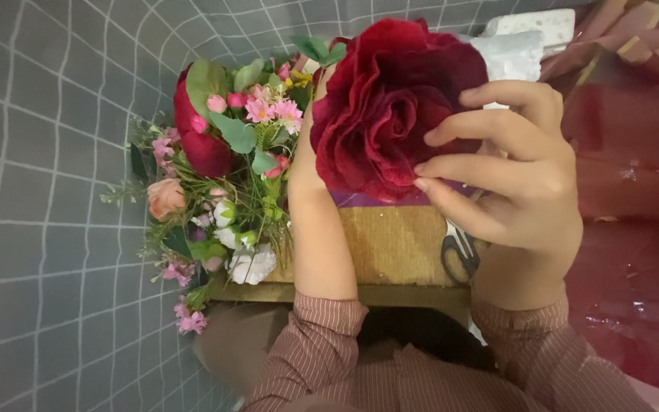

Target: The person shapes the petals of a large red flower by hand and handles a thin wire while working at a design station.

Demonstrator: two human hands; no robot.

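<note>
Right hand point(516, 191): fingers point(490, 99) curling over the petals of the big red rose point(390, 99), gripping lightly.
Left hand point(306, 164): mostly hidden behind the rose; finger state impossible to tell.
Rose position: being held up above the brown box point(390, 244), just right of the bouquet point(215, 191).
Handling note: likely best pressing softly, supporting from behind, avoiding crushing petals.
Surroundings: scissors point(459, 255) lying on the box; red wrapping sheet point(634, 229) at right; grey tiled floor point(40, 191).
Obstruction: bouquet stems crowding the left side.

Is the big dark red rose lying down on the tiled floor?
No, the dark red rose is held up between the left hand and the right hand, above the table.
</note>
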